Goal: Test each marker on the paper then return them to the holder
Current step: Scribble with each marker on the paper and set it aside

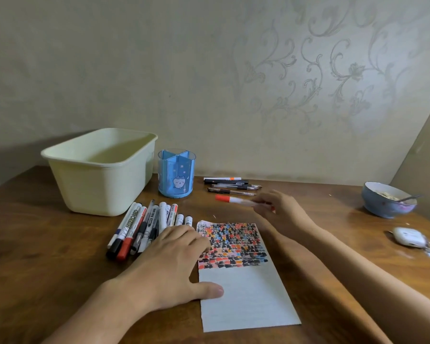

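Head view. Left hand (176, 264), fingers spread flat, pins my white paper sheet with coloured test swatches (241, 276); I would keep it weighted there. Right hand (278, 207) pinches an orange-capped white marker (236, 200) (capped, blurred), held beyond the paper: uncap, stroke below the swatches. Blue divided plastic holder (176, 173) stands empty.

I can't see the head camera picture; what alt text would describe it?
A person's right hand holds an orange-capped marker above a wooden table, while the left hand presses flat on a paper covered in colour swatches. Loose markers lie beside an empty blue holder.
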Available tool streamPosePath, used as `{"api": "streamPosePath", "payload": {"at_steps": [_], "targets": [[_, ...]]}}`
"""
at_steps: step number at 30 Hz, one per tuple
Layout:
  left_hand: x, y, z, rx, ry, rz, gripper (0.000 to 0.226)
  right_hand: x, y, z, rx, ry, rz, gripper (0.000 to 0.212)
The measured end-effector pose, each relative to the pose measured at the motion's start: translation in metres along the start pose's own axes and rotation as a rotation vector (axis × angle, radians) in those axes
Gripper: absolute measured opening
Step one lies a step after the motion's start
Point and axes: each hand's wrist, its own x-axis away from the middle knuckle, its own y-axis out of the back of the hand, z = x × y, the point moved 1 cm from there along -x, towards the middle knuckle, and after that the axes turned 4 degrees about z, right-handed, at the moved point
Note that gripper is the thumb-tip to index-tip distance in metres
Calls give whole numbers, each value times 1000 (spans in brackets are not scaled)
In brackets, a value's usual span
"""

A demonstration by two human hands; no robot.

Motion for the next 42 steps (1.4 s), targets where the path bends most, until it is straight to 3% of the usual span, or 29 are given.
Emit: {"api": "streamPosePath", "payload": {"at_steps": [4, 7, 12, 14, 18, 20, 24, 34, 42], "targets": [[4, 3, -3, 73, -2, -67, 77, 54, 17, 4, -32, 28, 64, 20], [4, 5, -9, 86, -57, -209, 59, 75, 22, 8, -106, 4, 53, 24], [2, 4, -19, 74, -108, -319, 53, 84, 24, 34, -294, 63, 96, 20], [1, 4, -22, 65, -138, -365, 42, 86, 27, 41, -489, 36, 120, 23], [0, 3, -23, 214, -152, -396, 36, 91, 27, 57, -1150, -133, 113, 16], [1, 2, -26, 268, -169, -397, 31, 93, 22, 63, -1285, -182, 152, 25], [4, 1, -39, 218, -234, -372, 23, 97, 12, 77, -1263, -186, 265, 28], [4, 4, -38, 241, -259, -343, 19, 99, 22, 83, -1195, -129, 355, 28], [3, 6, -36, 387, -282, -193, 13, 98, 28, 79, -1147, 21, 410, 28]]}}
